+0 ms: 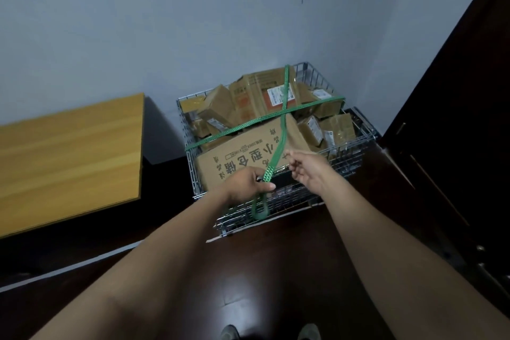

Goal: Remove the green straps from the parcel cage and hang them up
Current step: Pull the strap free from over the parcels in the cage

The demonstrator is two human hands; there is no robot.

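A wire parcel cage (356, 152) full of cardboard boxes stands against the wall. Two green straps cross over its load. One strap (285, 96) runs from the far rim toward me; the other strap (248, 123) runs from the left rim to the right rim. My left hand (248, 182) grips the near end of the first strap at the cage's front rim, and a green loop of it hangs below my fist. My right hand (306, 168) hovers just right of that strap over the front rim, fingers loosely curled, holding nothing.
A wooden tabletop (69, 157) stands to the left of the cage. A dark wooden door or cabinet (455, 119) fills the right side. The floor is dark wood, and my shoes (230, 332) show at the bottom edge.
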